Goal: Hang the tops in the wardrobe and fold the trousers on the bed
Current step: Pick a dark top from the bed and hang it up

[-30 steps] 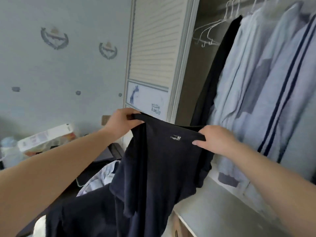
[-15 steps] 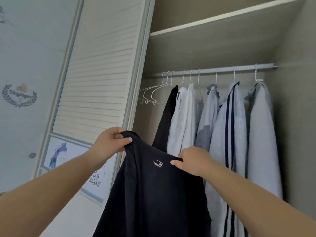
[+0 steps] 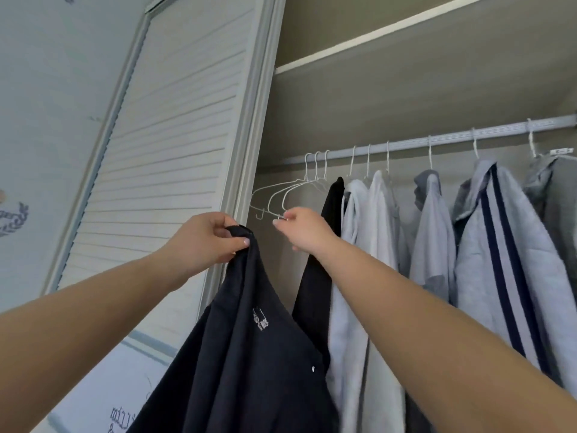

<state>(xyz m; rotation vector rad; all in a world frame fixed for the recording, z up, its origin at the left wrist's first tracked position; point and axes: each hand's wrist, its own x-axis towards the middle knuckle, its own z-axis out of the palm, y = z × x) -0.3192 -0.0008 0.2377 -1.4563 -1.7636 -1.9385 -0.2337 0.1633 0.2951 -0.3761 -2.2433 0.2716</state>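
At the open wardrobe [image 3: 406, 98], a person's left hand [image 3: 204, 242] pinches a dark top [image 3: 249, 354] at its upper edge, the garment hanging limp below the rail [image 3: 437, 140]. Their right hand [image 3: 304, 232] closes its fingertips on the end of an empty white wire hanger [image 3: 282, 190]. Soft, light cloth like this will likely sag and slide, so the neckline or shoulders look the best hold. Its small white mark is unreadable, as is the partial lettering on the door [image 3: 175, 126].
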